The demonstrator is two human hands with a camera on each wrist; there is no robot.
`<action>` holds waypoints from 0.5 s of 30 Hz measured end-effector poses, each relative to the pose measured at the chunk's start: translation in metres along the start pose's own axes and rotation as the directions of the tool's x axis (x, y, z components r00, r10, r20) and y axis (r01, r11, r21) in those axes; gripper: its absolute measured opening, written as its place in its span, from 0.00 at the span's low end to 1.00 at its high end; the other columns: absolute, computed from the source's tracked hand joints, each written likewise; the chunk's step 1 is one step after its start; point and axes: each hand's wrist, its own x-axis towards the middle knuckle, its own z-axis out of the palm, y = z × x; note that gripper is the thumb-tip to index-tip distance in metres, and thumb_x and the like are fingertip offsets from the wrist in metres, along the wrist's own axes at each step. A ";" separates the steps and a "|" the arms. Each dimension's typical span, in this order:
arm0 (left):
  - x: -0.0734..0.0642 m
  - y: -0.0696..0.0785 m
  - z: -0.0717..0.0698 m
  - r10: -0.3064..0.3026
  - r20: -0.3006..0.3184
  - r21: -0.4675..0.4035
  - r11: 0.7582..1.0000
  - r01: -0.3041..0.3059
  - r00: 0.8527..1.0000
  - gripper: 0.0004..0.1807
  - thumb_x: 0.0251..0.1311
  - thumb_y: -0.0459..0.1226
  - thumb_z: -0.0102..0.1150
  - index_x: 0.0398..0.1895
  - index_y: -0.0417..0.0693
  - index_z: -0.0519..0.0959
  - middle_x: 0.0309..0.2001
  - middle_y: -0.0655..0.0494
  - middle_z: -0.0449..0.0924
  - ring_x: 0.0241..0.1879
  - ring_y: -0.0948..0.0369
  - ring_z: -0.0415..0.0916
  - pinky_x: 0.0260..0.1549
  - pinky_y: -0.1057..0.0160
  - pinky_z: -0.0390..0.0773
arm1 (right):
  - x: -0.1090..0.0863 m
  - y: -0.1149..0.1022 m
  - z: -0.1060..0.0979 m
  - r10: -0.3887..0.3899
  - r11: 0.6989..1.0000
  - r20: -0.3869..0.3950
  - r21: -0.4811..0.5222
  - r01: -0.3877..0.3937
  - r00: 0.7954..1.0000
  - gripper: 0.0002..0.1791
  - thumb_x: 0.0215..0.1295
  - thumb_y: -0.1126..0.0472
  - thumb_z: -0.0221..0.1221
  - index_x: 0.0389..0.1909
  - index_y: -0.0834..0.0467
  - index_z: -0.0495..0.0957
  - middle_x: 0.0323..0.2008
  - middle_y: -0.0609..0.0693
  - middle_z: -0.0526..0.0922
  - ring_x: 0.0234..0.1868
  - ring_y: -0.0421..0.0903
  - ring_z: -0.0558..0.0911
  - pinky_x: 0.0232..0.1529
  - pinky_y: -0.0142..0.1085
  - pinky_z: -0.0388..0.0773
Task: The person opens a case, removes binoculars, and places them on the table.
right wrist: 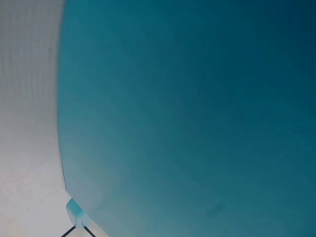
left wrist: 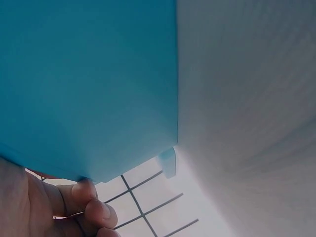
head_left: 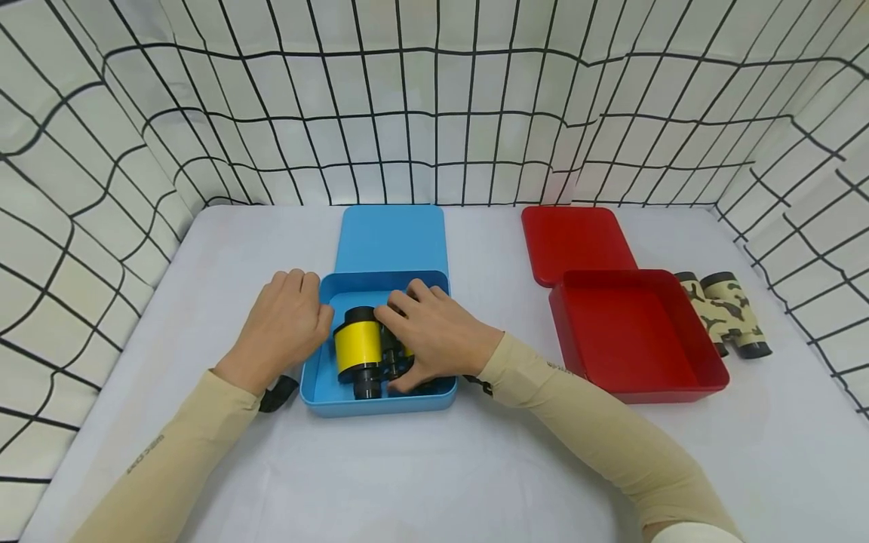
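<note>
A pair of yellow and black binoculars (head_left: 358,348) lies in the blue box (head_left: 380,407). My right hand (head_left: 441,332) reaches over the box's right side and grips the right half of the binoculars, its fingers over the far end and the thumb near the eyepiece. At the left rim, my left hand (head_left: 285,313) holds the box, thumb at the edge and fingers curled outside. The left wrist view shows those curled fingers (left wrist: 91,207) by the blue wall (left wrist: 89,89). Only the box's outer wall (right wrist: 187,118) fills the right wrist view, the right hand hidden.
A blue lid (head_left: 392,237) lies behind the blue box. To the right stands an open red box (head_left: 638,324) with a red lid (head_left: 577,240) behind it. Camouflage binoculars (head_left: 726,313) lie beside the red box. Black wire grid (head_left: 437,117) borders the white table (head_left: 502,467).
</note>
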 end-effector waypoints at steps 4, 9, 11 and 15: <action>-0.001 0.000 -0.001 -0.008 0.008 0.003 1.000 0.008 1.000 0.09 0.63 0.34 0.48 0.30 0.35 0.68 0.24 0.47 0.61 0.26 0.52 0.60 0.28 0.61 0.58 | 0.001 0.000 0.000 -0.005 1.000 -0.009 -0.006 0.005 1.000 0.52 0.47 0.18 0.64 0.62 0.51 0.71 0.47 0.48 0.78 0.48 0.49 0.72 0.42 0.37 0.71; 0.000 0.000 0.000 -0.010 0.011 -0.001 1.000 0.010 1.000 0.09 0.64 0.34 0.48 0.31 0.35 0.68 0.25 0.47 0.62 0.27 0.52 0.61 0.28 0.60 0.58 | 0.001 0.001 -0.001 0.000 1.000 -0.003 -0.007 0.000 1.000 0.52 0.46 0.19 0.65 0.63 0.52 0.70 0.48 0.48 0.77 0.49 0.50 0.71 0.44 0.39 0.72; 0.000 0.000 0.000 -0.010 0.013 -0.002 1.000 0.010 1.000 0.09 0.64 0.34 0.49 0.30 0.35 0.68 0.24 0.47 0.62 0.26 0.52 0.61 0.28 0.60 0.58 | 0.001 0.001 -0.002 0.004 1.000 -0.001 -0.001 -0.004 1.000 0.52 0.46 0.19 0.65 0.63 0.52 0.70 0.48 0.48 0.77 0.50 0.50 0.71 0.44 0.39 0.72; 0.000 0.000 0.000 -0.010 0.007 -0.002 1.000 0.010 1.000 0.09 0.64 0.34 0.49 0.30 0.35 0.68 0.24 0.47 0.62 0.26 0.52 0.60 0.28 0.61 0.58 | 0.001 0.001 -0.004 0.006 1.000 -0.002 0.000 -0.006 1.000 0.51 0.47 0.19 0.65 0.62 0.52 0.71 0.48 0.48 0.77 0.50 0.50 0.71 0.43 0.39 0.71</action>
